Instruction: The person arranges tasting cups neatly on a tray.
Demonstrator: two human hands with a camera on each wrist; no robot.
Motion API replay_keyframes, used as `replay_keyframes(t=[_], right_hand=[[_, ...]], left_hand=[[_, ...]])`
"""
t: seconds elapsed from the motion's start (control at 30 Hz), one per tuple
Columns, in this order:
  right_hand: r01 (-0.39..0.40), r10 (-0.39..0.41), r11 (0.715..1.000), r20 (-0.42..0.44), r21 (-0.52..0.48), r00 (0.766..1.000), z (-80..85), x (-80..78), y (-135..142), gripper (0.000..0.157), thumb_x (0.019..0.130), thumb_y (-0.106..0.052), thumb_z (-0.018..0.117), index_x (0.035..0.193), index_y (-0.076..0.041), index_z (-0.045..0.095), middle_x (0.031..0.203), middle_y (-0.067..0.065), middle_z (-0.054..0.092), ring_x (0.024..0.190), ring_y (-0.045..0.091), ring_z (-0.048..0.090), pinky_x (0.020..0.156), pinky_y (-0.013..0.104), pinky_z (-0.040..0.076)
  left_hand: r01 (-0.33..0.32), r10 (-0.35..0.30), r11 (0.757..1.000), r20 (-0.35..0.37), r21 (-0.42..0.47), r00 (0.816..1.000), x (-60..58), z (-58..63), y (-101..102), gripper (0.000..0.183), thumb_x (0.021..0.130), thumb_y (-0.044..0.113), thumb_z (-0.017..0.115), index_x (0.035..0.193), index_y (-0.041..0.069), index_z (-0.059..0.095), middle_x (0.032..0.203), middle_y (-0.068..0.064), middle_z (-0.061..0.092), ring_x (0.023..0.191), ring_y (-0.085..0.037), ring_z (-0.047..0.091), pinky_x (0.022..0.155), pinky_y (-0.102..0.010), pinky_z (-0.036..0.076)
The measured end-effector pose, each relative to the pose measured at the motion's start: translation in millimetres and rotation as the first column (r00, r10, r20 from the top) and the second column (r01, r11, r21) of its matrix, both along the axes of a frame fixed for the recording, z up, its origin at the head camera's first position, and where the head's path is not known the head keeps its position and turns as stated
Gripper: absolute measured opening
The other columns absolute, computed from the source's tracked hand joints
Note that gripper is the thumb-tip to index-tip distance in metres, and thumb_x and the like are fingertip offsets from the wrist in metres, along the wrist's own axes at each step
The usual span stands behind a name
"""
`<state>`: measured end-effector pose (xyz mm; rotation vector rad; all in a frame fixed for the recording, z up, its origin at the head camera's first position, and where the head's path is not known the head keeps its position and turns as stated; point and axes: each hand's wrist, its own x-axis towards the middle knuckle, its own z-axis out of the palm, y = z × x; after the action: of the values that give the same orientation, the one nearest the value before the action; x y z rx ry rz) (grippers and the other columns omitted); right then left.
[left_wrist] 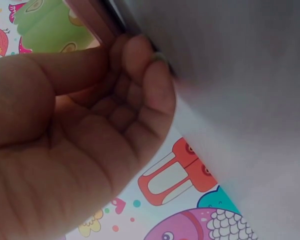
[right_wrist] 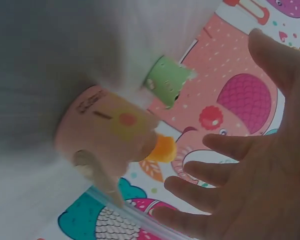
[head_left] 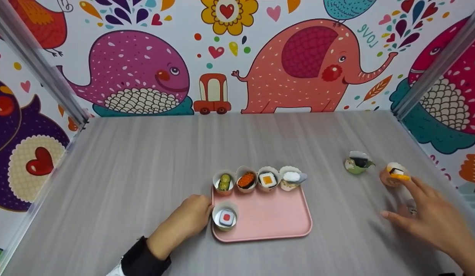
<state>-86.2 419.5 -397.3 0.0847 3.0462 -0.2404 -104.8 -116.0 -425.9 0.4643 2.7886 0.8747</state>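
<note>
My left hand (head_left: pixel 189 216) pinches the left rim of the pink tray (head_left: pixel 274 218); in the left wrist view its thumb and curled fingers close on the tray's edge. At the right, my right hand (head_left: pixel 433 212) is spread, fingers extended beside an orange-pink paper cup (head_left: pixel 391 180) holding a toy sushi piece with an orange topping. In the right wrist view a gap shows between the fingers and that cup (right_wrist: pixel 107 132). Farther back stands a green paper cup (head_left: pixel 356 165) with a dark-wrapped piece. Something small (head_left: pixel 412 209) is mostly hidden behind my right hand.
Along the tray's back edge stand paper cups with green (head_left: pixel 224 182), orange-red (head_left: pixel 246 180), orange-centred white (head_left: pixel 268 179) and plain white (head_left: pixel 291 177) toy sushi. A cup with a red-centred piece (head_left: pixel 226 217) occupies the front left corner. Printed panels wall the table (head_left: pixel 145 161).
</note>
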Motion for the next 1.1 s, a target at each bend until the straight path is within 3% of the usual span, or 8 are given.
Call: replay_keyframes(t=[0.2, 0.4, 0.57, 0.87, 1.1], right_hand=[[0.009, -0.010, 1.000, 0.099, 0.012, 0.995, -7.8, -1.4, 19, 0.123, 0.077, -0.074, 0.078, 0.146, 0.018, 0.035, 0.140, 0.049, 0.032, 0.116, 0.067, 0.038, 0.091, 0.084, 0.034], [0.069, -0.053, 0.995, 0.199, -0.071, 0.979, -13.0, -3.7, 33, 0.130, 0.071, -0.073, 0.083, 0.146, 0.019, 0.031, 0.137, 0.050, 0.031, 0.109, 0.062, 0.043, 0.093, 0.081, 0.036], [0.089, -0.064, 0.990, 0.216, -0.108, 0.974, -20.1, -6.5, 39, 0.127, 0.067, -0.064, 0.091, 0.144, 0.020, 0.034, 0.136, 0.048, 0.035, 0.108, 0.059, 0.045, 0.096, 0.080, 0.036], [0.084, -0.051, 0.988, 0.238, -0.131, 0.970, -25.1, -13.3, 50, 0.108, 0.073, -0.050, 0.093, 0.140, 0.018, 0.041, 0.134, 0.046, 0.045, 0.102, 0.052, 0.050, 0.095, 0.078, 0.040], [0.137, -0.083, 0.976, 0.293, -0.170, 0.953, -28.5, -15.4, 57, 0.112, 0.073, -0.046, 0.095, 0.144, 0.014, 0.032, 0.133, 0.047, 0.041, 0.098, 0.047, 0.048, 0.094, 0.075, 0.044]], left_hand=[[-0.015, 0.015, 1.000, 0.010, -0.008, 1.000, 0.6, 0.2, 1, 0.028, 0.100, 0.003, 0.064, 0.072, 0.007, 0.062, 0.074, -0.009, 0.063, 0.073, -0.024, 0.061, 0.068, -0.051, 0.052], [0.004, -0.004, 1.000, -0.007, 0.001, 1.000, 0.6, -0.3, 1, 0.028, 0.100, 0.002, 0.064, 0.072, 0.008, 0.062, 0.073, -0.008, 0.063, 0.072, -0.022, 0.059, 0.065, -0.049, 0.051], [0.027, -0.026, 1.000, -0.029, 0.013, 0.999, 0.7, -1.1, 0, 0.031, 0.099, 0.000, 0.063, 0.069, 0.008, 0.060, 0.068, -0.005, 0.058, 0.067, -0.020, 0.053, 0.061, -0.046, 0.048], [-0.002, 0.002, 1.000, -0.002, 0.009, 1.000, 0.7, 1.4, 2, 0.030, 0.101, 0.004, 0.063, 0.071, 0.007, 0.062, 0.075, -0.012, 0.065, 0.071, -0.025, 0.060, 0.064, -0.050, 0.052], [-0.016, 0.016, 1.000, 0.012, 0.005, 1.000, 1.8, 2.3, 1, 0.031, 0.102, 0.005, 0.063, 0.070, 0.008, 0.061, 0.074, -0.011, 0.064, 0.070, -0.024, 0.060, 0.063, -0.049, 0.052]])
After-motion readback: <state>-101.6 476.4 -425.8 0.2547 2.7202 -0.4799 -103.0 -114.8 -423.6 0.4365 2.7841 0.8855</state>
